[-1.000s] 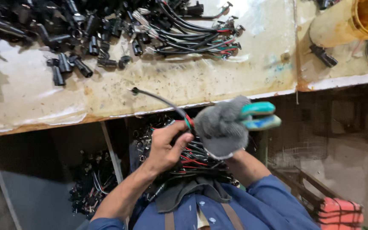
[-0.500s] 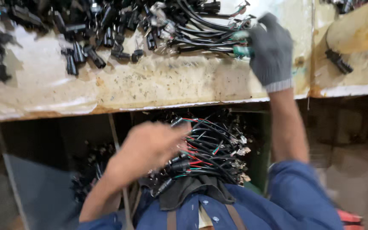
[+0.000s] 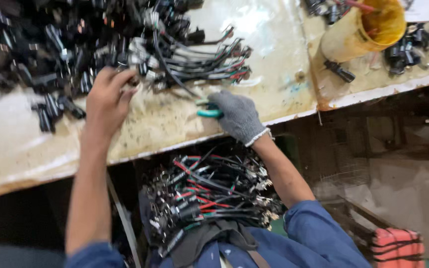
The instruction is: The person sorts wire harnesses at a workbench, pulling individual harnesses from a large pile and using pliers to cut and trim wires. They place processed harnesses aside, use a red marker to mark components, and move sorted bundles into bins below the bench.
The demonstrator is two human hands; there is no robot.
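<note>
While the gloved right hand [image 3: 238, 116] rests on the desk [image 3: 175, 129] gripping green-handled cutters [image 3: 208, 110], the bare left hand [image 3: 106, 99], fingers loosely spread w/ nothing held, reaches into the black connector pile [image 3: 50, 54]. Looks like the pick-next-piece step; next move needs one lead singled out.

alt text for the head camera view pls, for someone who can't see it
Seen from above, a person's bare left hand reaches into a heap of black connectors and cables on a worn, stained workbench, while the grey-gloved right hand rests on it holding a teal-handled tool. A bundle of red and black wires lies in the lap, and a yellow tub stands far right.
</note>
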